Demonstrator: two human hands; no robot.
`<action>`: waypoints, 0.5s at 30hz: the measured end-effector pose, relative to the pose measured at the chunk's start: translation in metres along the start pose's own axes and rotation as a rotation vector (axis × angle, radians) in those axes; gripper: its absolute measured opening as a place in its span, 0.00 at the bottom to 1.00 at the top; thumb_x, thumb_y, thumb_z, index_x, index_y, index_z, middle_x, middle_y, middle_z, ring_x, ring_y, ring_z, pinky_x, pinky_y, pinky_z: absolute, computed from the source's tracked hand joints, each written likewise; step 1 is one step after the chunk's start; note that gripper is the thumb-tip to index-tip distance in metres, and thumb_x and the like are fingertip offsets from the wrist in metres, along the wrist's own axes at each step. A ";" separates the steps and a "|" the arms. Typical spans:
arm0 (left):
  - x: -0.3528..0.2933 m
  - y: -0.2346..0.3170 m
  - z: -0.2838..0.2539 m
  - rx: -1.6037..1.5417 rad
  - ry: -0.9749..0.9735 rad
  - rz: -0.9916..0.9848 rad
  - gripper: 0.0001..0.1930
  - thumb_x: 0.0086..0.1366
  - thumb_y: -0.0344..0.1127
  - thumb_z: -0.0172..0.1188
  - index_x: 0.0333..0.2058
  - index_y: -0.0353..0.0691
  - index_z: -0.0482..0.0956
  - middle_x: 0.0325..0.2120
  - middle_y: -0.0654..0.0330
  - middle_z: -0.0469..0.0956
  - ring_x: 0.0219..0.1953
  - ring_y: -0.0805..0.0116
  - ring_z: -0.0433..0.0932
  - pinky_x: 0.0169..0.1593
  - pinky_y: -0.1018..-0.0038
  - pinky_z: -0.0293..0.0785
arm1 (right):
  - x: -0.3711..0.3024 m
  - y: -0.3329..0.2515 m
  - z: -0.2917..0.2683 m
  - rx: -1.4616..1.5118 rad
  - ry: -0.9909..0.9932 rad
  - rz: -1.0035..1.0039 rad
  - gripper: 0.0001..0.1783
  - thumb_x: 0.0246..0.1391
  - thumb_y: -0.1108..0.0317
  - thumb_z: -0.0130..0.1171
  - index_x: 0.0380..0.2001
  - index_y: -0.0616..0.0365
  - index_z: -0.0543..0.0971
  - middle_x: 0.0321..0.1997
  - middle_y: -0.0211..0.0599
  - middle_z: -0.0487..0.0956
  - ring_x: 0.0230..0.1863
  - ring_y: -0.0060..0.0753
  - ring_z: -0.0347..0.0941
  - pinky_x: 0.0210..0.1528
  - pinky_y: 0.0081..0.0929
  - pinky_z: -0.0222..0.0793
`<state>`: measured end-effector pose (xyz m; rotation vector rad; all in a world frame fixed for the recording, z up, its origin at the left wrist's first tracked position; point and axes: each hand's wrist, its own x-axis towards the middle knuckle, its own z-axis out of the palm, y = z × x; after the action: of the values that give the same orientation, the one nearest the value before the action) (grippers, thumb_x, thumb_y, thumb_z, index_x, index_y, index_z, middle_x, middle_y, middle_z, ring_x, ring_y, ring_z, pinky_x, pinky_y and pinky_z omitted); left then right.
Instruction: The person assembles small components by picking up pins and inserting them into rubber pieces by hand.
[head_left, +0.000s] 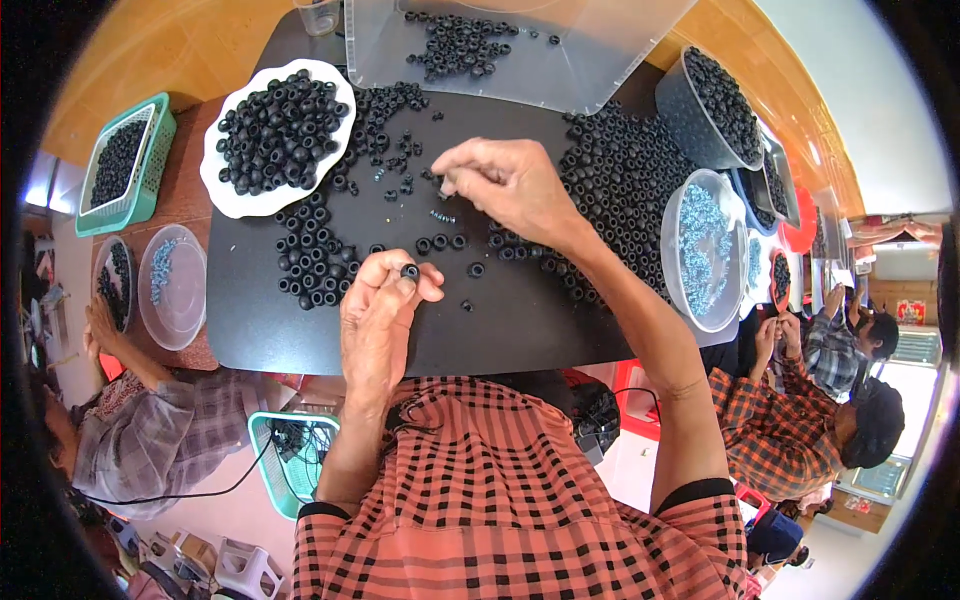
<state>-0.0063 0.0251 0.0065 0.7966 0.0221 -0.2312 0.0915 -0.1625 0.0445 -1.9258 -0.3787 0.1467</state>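
My left hand (378,312) pinches a small black rubber ring (409,271) between thumb and fingertips, just above the black mat (500,320). My right hand (510,185) hovers farther back over the mat, fingertips curled down near small silvery screws (441,215) and loose black rings (441,242); whether it grips anything is hidden. A row of black rings lies between the two hands. More rings are heaped to the left (312,262) and right (620,170).
A white scalloped plate (222,192) heaped with black rings stands back left. A clear tub (560,70) is at the back, a clear bowl (672,250) of bluish screws at right, a green basket (152,165) far left. Other people sit at left and right.
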 end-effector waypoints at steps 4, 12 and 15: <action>0.000 0.000 -0.001 0.014 -0.006 0.007 0.07 0.65 0.28 0.51 0.41 0.35 0.72 0.27 0.58 0.77 0.42 0.65 0.74 0.52 0.69 0.67 | -0.005 0.005 -0.002 -0.059 -0.140 0.015 0.08 0.56 0.76 0.55 0.38 0.64 0.80 0.29 0.32 0.81 0.30 0.13 0.73 0.31 0.15 0.69; 0.000 0.000 -0.002 0.015 -0.003 0.000 0.08 0.64 0.28 0.52 0.42 0.35 0.72 0.27 0.58 0.78 0.42 0.65 0.75 0.52 0.68 0.67 | -0.004 0.003 0.001 -0.052 0.009 0.011 0.09 0.57 0.73 0.57 0.39 0.63 0.81 0.29 0.30 0.81 0.28 0.11 0.70 0.29 0.13 0.66; -0.001 -0.001 -0.001 0.009 -0.009 0.001 0.08 0.64 0.28 0.52 0.42 0.35 0.72 0.27 0.58 0.78 0.42 0.65 0.75 0.53 0.68 0.67 | -0.004 0.008 -0.006 -0.102 0.048 0.059 0.09 0.57 0.72 0.56 0.40 0.63 0.80 0.29 0.28 0.81 0.29 0.12 0.71 0.30 0.14 0.67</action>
<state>-0.0069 0.0256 0.0052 0.8041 0.0126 -0.2344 0.0914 -0.1716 0.0389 -2.0386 -0.3022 0.1221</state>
